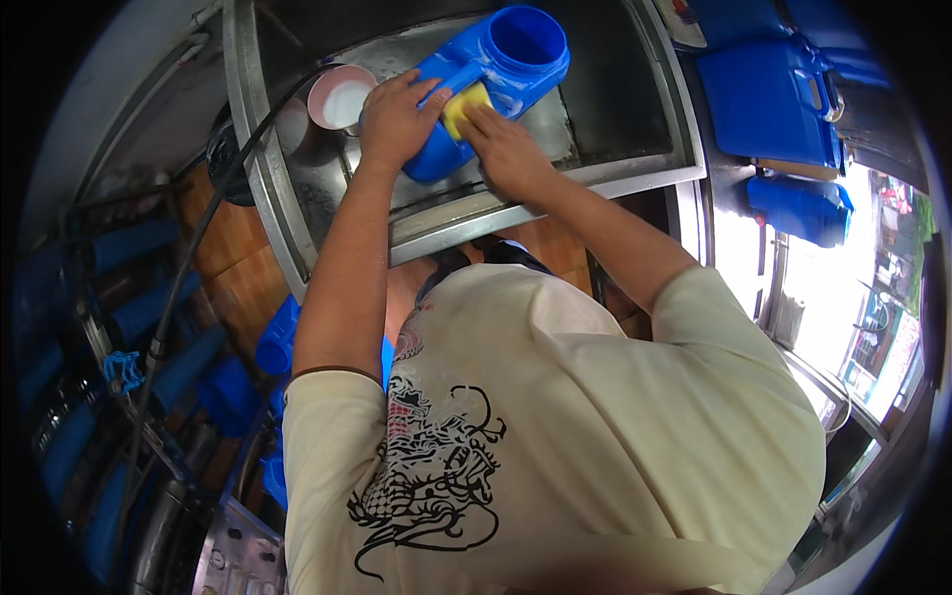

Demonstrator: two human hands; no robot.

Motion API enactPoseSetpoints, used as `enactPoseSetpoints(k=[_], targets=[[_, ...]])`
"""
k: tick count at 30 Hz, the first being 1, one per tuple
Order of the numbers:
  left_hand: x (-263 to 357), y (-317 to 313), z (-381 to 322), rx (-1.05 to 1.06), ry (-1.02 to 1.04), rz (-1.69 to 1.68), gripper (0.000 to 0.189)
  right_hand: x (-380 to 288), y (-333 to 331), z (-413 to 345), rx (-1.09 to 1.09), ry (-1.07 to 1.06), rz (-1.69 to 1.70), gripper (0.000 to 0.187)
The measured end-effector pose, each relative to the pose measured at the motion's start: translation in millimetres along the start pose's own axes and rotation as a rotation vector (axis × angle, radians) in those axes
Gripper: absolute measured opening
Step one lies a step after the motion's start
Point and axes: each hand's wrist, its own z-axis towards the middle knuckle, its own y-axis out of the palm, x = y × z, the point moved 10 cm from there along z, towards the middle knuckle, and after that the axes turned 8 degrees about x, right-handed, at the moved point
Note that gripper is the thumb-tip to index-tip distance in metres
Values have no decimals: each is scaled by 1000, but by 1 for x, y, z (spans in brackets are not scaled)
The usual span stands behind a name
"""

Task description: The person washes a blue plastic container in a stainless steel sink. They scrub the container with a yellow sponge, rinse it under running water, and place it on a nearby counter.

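Note:
A blue plastic jug [520,89] with a wide round mouth and a moulded handle lies tilted in a stainless steel sink [547,177]. White suds cling to its side and around the neck. Resting over the jug's lower body near the handle, my left hand [401,115] steadies it. A yellow sponge [467,108] is pressed against the jug's side under the fingers of my right hand [513,152]. Just left of my left hand sits a pink bowl [342,97] holding white suds.
A black hose [245,149] crosses the sink's left rim. Large blue water containers [766,104] stand on the right, with another blue container [799,208] nearer me. At lower left are a metal rack with blue cylinders [137,245] and a panel with a gauge [217,559].

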Motion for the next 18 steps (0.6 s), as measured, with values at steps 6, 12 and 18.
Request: enactPoseSetpoints(k=[6,12,18], targets=[[-6,-6,3,28,-28,-33,45,15,20,-18,-185,713,821,55],[1,1,2,-22,39,17,44,-2,6,-23,-242,208,308,52],[11,-4,0,-38,99,22,46,30,2,-15,-26,34,-101,34]])
